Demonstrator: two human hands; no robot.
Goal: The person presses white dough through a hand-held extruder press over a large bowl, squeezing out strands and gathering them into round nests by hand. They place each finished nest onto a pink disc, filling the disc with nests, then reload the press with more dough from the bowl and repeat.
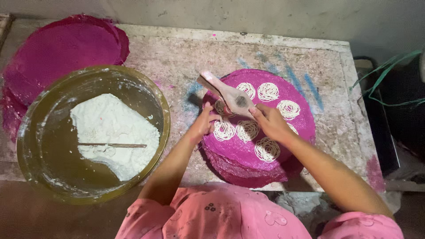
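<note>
Both hands work a pale wooden noodle press with flat handles (226,94) over a round magenta woven mat (283,146) that lies on a worn, powder-stained stone table (177,57). The right hand (271,122) has its fingers closed around the press's lower end, thumb up against the wood. The left hand (204,122) is curled shut on the underside of the press, its fingertips hidden beneath the tool, so exactly how they grip cannot be told.

Thin white noodle coils (267,149) lie in small nests on the mat: one just below the right fingers, two between the two hands, and three more beyond the fingertips toward the far edge of the mat. One further coil sits partly hidden under the press. More magenta mats are stacked under the top one, their edges showing near the person's pink sleeves (221,217).

Well to the left of the left fingers stands a wide, shallow brass-coloured metal basin (48,150) holding a heap of white flour dough (116,130) with a thin stick (113,145) lying across it. Beyond the basin lies a second pile of round magenta mats (62,46). Past the right hand, off the table edge, green cords (385,71) hang over dark objects.
</note>
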